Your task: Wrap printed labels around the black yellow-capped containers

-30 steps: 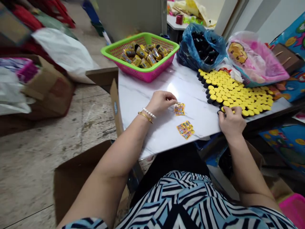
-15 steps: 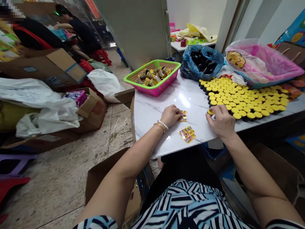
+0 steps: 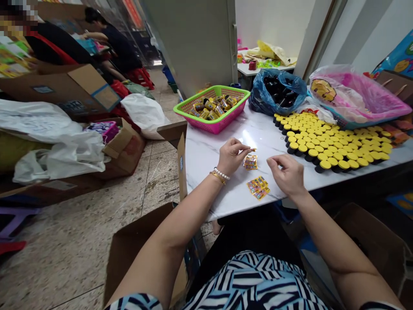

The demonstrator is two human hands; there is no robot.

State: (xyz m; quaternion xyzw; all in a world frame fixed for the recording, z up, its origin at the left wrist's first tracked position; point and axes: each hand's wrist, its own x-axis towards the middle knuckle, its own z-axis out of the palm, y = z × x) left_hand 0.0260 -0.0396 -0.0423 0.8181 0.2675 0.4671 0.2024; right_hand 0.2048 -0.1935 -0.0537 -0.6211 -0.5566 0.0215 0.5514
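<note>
My left hand [image 3: 232, 156] pinches a small yellow printed label [image 3: 253, 150] between thumb and fingertips, held just above the table. Below it lies a small stack of similar labels [image 3: 251, 162]. Nearer the table edge is another loose group of printed labels [image 3: 258, 187]. To the right, my right hand [image 3: 287, 174] is closed, thumb against curled fingers, and its back hides whatever is inside. Beside it stand many small black bottles with yellow caps [image 3: 332, 140], packed in rows.
A green and pink basket [image 3: 214, 127] holds labelled bottles at the back left. Behind the rows sit a blue bag [image 3: 258, 101] of black bottles and a pink basket [image 3: 371, 101] under plastic. Cardboard boxes [image 3: 129, 146] and two people are at left.
My right hand has drawn left, away from the yellow-capped bottle it was touching, which no longer shows at the row's near corner. My left hand has lifted a label off the stack.
</note>
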